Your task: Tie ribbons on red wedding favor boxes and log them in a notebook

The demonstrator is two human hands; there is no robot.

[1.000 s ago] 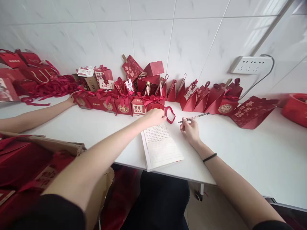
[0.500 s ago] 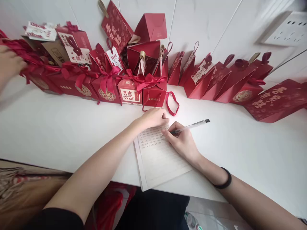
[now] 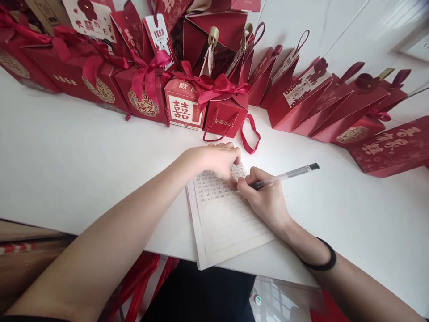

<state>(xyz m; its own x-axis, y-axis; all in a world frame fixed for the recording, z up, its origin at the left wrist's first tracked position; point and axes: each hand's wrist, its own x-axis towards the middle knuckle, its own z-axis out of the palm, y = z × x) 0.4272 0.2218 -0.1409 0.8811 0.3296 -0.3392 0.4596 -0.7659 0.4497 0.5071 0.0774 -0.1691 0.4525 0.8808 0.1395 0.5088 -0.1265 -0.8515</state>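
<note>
A lined notebook [image 3: 231, 232] lies open on the white table, its upper lines filled with small handwriting. My right hand [image 3: 268, 201] grips a clear pen with a black end [image 3: 291, 174]; the tip is hidden behind the fingers at the written lines. A black band [image 3: 323, 255] circles the right wrist. My left hand [image 3: 217, 161] rests over the top of the page, fingers bent and apart, thumb reaching down to the paper near the right hand. Nothing is held in it. Just beyond it lies a red ribbon loop [image 3: 250, 134], beside a small red box with a cord handle [image 3: 231, 118].
Red gift boxes with bows, such as one with a cream label [image 3: 184, 109], line the back of the table [image 3: 83, 179]. Slanted red boxes [image 3: 301, 98] continue rightward along the wall. Part of a wall socket [image 3: 417, 44] shows at upper right. Red stool legs [image 3: 140, 286] are below.
The view has shifted closer to the boxes, and another person's hand at the left has left the frame. My left hand's fingers have loosened, its thumb now reaching down the page.
</note>
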